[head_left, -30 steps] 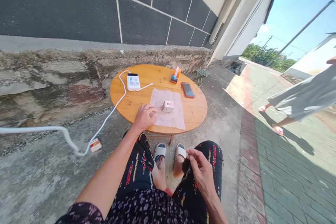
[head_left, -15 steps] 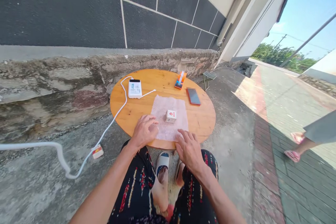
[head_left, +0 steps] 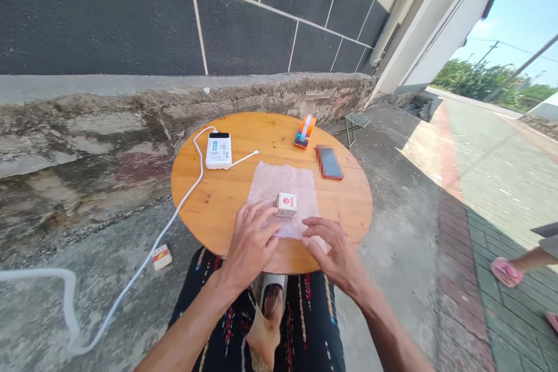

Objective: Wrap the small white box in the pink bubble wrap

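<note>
A small white box [head_left: 287,203] with a red round mark stands on a thin pale pink sheet [head_left: 285,177]. The sheet is spread over the near part of a round wooden table [head_left: 196,203]. My left hand [head_left: 253,238] is over the sheet's near left side, fingers loosely bent and apart. Its fingertips come close to the box's left side; contact cannot be made out. At the sheet's near right corner is my right hand [head_left: 335,253], thumb and forefinger apart, with a bit of the sheet showing between them. Neither hand holds the box.
A white power bank [head_left: 218,151] with a white cable [head_left: 187,195] lies at the table's left. An orange tape dispenser [head_left: 305,131] and a phone [head_left: 330,163] lie at the right. Beyond stands a folding stool [head_left: 355,123]. A passer-by's foot [head_left: 508,272] shows far right.
Both hands have moved forward over the table, the left one nearer the box. The view has shifted and come closer to the table. The passer-by has moved right.
</note>
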The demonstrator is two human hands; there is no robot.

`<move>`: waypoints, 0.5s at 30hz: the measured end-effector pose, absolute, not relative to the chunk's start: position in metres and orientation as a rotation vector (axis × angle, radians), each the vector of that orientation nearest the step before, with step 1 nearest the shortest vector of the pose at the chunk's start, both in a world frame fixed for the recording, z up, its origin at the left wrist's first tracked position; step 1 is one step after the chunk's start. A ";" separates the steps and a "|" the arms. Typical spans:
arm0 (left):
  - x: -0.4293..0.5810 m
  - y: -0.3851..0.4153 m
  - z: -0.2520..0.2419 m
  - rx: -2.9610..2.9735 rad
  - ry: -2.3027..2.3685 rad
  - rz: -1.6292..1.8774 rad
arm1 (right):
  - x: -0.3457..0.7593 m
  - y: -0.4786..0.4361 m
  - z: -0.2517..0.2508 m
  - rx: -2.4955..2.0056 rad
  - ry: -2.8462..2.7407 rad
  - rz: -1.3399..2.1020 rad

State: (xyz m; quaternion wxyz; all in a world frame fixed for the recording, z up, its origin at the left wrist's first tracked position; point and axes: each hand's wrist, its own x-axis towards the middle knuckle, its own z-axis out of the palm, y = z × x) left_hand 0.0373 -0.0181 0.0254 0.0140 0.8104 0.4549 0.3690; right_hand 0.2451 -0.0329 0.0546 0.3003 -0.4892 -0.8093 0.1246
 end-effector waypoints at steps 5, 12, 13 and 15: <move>0.036 -0.018 0.023 2.482 1.387 1.196 | 0.254 0.019 0.061 -1.226 -2.163 0.337; 0.039 -0.021 0.023 2.485 1.401 1.157 | 0.238 0.054 0.048 -1.277 -2.374 0.325; 0.038 -0.022 0.023 2.482 1.403 1.152 | 0.237 0.054 0.047 -1.285 -2.365 0.323; 0.038 -0.024 0.024 2.472 1.404 1.147 | 0.239 0.052 0.046 -1.272 -2.351 0.327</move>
